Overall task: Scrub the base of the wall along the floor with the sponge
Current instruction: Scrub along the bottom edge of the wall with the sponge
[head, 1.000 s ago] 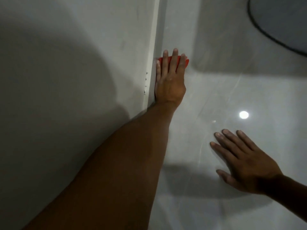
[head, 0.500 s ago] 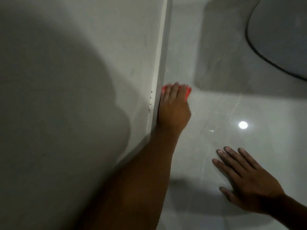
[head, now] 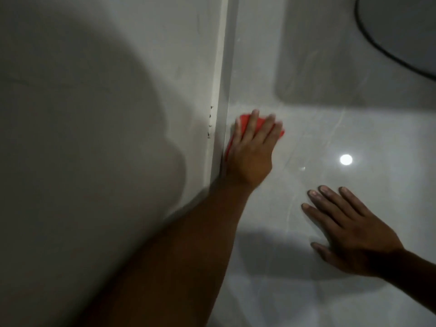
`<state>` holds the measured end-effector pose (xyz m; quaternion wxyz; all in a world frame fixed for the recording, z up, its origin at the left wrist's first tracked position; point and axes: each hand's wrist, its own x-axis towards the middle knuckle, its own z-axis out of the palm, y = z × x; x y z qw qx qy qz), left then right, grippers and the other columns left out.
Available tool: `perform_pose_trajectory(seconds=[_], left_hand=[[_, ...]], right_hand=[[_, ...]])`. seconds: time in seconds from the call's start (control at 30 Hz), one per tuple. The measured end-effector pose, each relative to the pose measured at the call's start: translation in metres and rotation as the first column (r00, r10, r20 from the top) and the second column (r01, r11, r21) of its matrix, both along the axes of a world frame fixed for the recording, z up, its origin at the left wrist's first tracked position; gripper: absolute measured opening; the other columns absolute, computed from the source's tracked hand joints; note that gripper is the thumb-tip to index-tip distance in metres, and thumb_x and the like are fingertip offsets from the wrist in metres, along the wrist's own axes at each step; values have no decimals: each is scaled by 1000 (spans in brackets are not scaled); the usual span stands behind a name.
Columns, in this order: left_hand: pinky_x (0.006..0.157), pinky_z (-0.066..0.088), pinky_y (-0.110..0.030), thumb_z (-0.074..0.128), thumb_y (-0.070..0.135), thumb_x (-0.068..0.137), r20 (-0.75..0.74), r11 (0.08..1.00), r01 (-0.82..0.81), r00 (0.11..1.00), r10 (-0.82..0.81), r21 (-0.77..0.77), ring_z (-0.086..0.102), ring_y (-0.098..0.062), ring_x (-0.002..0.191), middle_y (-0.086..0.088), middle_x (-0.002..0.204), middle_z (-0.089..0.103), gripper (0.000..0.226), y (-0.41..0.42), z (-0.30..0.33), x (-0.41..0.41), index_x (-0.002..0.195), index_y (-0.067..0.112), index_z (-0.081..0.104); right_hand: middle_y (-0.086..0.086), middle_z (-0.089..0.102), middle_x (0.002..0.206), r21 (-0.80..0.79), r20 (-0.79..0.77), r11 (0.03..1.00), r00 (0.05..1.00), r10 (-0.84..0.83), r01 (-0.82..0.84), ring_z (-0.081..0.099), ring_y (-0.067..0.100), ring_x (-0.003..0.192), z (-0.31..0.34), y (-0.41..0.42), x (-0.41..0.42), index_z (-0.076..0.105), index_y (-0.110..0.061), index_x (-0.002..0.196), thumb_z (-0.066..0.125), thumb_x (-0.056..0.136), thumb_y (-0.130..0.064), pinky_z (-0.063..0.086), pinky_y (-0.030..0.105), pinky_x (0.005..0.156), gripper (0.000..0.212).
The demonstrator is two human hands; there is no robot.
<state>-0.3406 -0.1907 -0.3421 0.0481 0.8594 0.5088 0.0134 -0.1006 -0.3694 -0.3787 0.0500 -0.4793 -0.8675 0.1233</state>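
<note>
The wall point(head: 94, 138) fills the whole left half of the frame, dim and in shadow, and the glossy floor point(head: 330, 128) takes the right half, with a bright ceiling light reflected right of centre. They meet along a pale strip, the base of the wall point(head: 219, 109), running from the top centre down toward the middle. A dark-edged rounded object point(head: 405, 31) sits in the upper right corner; I cannot tell what it is.

The left arm reaches in from the bottom centre, laid close along the wall so the hand can follow the seam. The left hand point(head: 250, 152) lies flat with fingers spread over the red sponge point(head: 243, 122), just above centre, pressing it down on the floor with its left edge tucked against the pale strip. That seems to be how the sponge gets pushed into the corner. The fingers look blurred, so I judge it mid-stroke.

The right hand point(head: 349, 230), lower right, is empty, palm down and fingers splayed on the floor, well apart from the other, likely propping the person's weight while leaning in.

A few small dark flecks point(head: 209, 123) sit on the wall just left of the sponge, probably what needs scrubbing.
</note>
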Motion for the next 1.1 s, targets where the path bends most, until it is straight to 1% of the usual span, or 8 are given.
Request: perform_pose_trajectory(seconds=[0.07,0.2,0.4,0.57,0.67,0.83,1.03,1.1], left_hand=[[122,10,-62,44,8,90,-66,997,29,998,-25,68,21,-41,151,-7,160,37,62,54,3,13,150,22,38],[125,6,-62,37,8,95,-172,999,-50,984,53,18,13,-40,153,-5,165,28,60,140,6,22,153,24,32],[129,7,-50,46,17,96,-96,980,-151,986,140,-128,19,-35,153,-8,164,28,62,138,15,20,155,21,28],[127,15,-53,48,23,89,-34,982,-163,987,160,-99,29,-36,149,-9,159,38,64,24,18,-5,152,19,36],[125,18,-56,52,15,81,51,980,-164,984,170,-109,33,-39,146,-11,154,45,67,-77,14,-30,147,18,42],[122,25,-60,43,3,87,32,981,-136,989,141,-135,37,-41,143,-13,148,53,53,-238,14,-71,135,17,58],[119,31,-58,27,12,104,78,958,-203,972,222,-202,45,-43,138,-14,144,57,45,-262,33,-68,129,15,64],[120,29,-58,33,8,97,39,922,-257,959,280,-291,38,-43,143,-16,151,49,48,-255,50,-60,137,15,58]], right_hand=[[16,33,168,-4,4,1000,1000,-3,3,24,33,160,1,1,1,34,-14,160,52,91,-63,16,52,131,86],[15,35,167,27,-13,999,1000,-17,18,29,34,158,2,1,-1,39,-13,157,57,89,-59,20,53,130,84],[13,29,169,22,0,1000,1000,0,0,24,32,160,5,1,-1,41,-13,157,55,89,-61,14,51,132,84],[15,36,167,11,0,1000,1000,-9,9,28,34,158,8,6,0,43,-13,156,57,87,-60,17,52,131,85],[17,39,166,22,-7,1000,1000,6,-6,31,35,157,8,5,-2,45,-12,155,56,88,-61,21,54,130,84],[19,43,163,19,-21,1000,1000,4,-4,37,38,153,13,3,-2,47,-12,154,56,89,-61,24,54,129,82],[21,27,170,-196,72,980,997,-5,19,20,41,159,35,0,-6,32,-10,160,37,96,-61,9,56,129,82],[21,19,172,-324,145,943,989,-29,76,13,41,161,59,-2,-15,25,-6,162,29,95,-61,4,55,130,87]])
